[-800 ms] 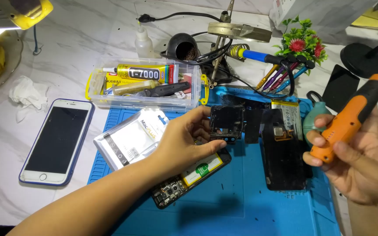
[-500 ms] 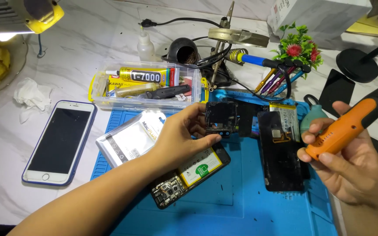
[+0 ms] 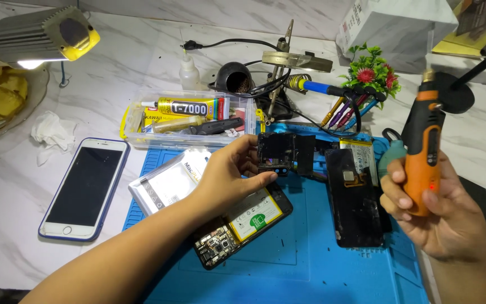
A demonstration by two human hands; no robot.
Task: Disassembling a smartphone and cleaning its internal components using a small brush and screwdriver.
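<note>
My left hand point(image 3: 233, 174) pinches a small black phone frame part point(image 3: 279, 153) above the blue work mat point(image 3: 310, 264). Just below that hand lies an opened phone point(image 3: 243, 225) with its battery and circuit board showing. My right hand point(image 3: 442, 211) grips an orange and black electric screwdriver point(image 3: 424, 147), held upright with its tip pointing up. Between the hands a black phone screen panel point(image 3: 358, 205) lies flat on the mat.
A white phone with a blue case point(image 3: 84, 188) lies on the marble table at left. A clear plastic box point(image 3: 189, 118) holds glue tubes. Behind it stand a soldering iron stand point(image 3: 288, 62), a small bottle point(image 3: 188, 70) and a lamp point(image 3: 40, 36). A silver packet point(image 3: 167, 183) rests on the mat.
My right hand has swung the screwdriver from a slant to upright. My left hand still holds the black frame part, which sits slightly lower and nearer. The camera view shifted upward.
</note>
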